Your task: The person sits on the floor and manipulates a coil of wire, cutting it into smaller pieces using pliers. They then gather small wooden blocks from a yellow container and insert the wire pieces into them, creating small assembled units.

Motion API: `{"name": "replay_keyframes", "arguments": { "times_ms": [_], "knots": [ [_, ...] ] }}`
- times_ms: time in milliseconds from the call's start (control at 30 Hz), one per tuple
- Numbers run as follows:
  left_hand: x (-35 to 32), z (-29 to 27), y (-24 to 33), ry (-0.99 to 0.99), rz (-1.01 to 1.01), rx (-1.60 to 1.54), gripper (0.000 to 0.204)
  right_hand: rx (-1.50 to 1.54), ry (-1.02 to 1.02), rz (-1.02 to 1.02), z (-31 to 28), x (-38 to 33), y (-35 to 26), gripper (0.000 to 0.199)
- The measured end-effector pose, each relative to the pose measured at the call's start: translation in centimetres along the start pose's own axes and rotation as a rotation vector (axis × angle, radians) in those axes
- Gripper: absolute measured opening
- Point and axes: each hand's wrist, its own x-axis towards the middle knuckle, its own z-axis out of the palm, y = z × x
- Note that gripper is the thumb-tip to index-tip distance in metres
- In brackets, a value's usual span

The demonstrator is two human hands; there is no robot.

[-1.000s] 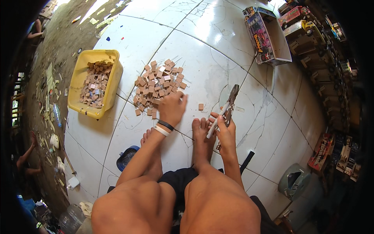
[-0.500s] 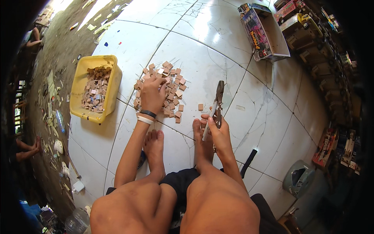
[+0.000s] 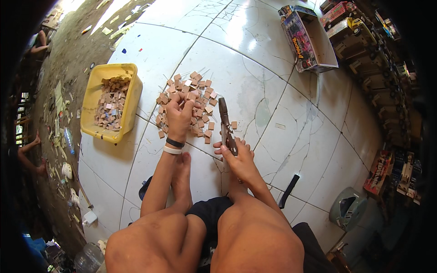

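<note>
A loose pile of small brown wooden blocks (image 3: 199, 123), several with thin metal pins sticking out, lies on the white tiles before me. Over its middle, my left hand (image 3: 179, 117) is closed, pinching a small wooden block (image 3: 191, 96) at the fingertips. My right hand (image 3: 238, 159) grips a pair of dark, worn pliers (image 3: 223, 110) whose jaws point away from me, up beside the pile's right edge. Whether the jaws are parted cannot be made out. One single block (image 3: 234, 124) lies apart, just right of the pliers.
A yellow plastic tub (image 3: 135, 98) holding more blocks stands left of the pile. At the far right is an open printed carton (image 3: 328, 49), near rows of toy trucks (image 3: 348, 27). A black strip (image 3: 290, 190) and a greenish round container (image 3: 337, 214) lie nearer. Other people's limbs show far left.
My left hand has drawn back slightly from the pile, a block now showing in its fingers. My right hand has brought the pliers leftward, closer to the pile.
</note>
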Motion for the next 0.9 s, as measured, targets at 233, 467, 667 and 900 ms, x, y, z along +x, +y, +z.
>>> {"name": "replay_keyframes", "arguments": {
  "times_ms": [233,467,667,900],
  "knots": [
    [-0.3,0.7,0.3,0.01,-0.012,-0.133,0.012,0.09,-0.021,0.0,0.5,0.2,0.9,0.041],
    [-1.5,1.8,0.2,-0.027,-0.023,-0.208,0.016,-0.136,-0.022,-0.011,0.7,0.1,1.5,0.048],
    [-2.5,2.6,-0.2,-0.029,0.056,-0.23,0.015,-0.271,0.016,-0.027,1.1,0.3,1.6,0.059],
    [-2.8,2.4,-0.4,-0.076,0.098,-0.216,0.016,-0.307,-0.011,-0.043,0.9,0.0,1.2,0.06]
  ]
}}
